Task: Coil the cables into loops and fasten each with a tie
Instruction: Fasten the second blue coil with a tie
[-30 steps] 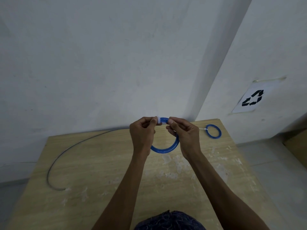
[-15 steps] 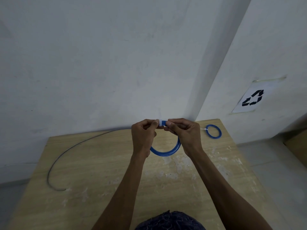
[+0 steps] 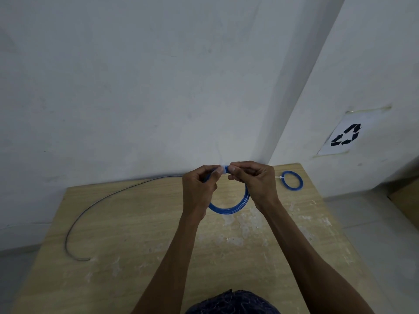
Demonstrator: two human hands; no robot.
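The left hand (image 3: 199, 186) and right hand (image 3: 254, 182) are pinching the blue coil (image 3: 229, 208) at the top; they are closing in on the white tie (image 3: 225, 169); cinching is probably nearing completion.

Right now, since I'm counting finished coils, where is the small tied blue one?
In the head view, the tied blue coil lies flat at the table's far right corner, just right of the right hand.

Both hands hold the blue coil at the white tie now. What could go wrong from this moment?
1. Only the left hand and right hand pinch the blue coil near the white tie; a slip might let the loops spring apart.
2. The hands partly hide the tie, so it may miss some turns.
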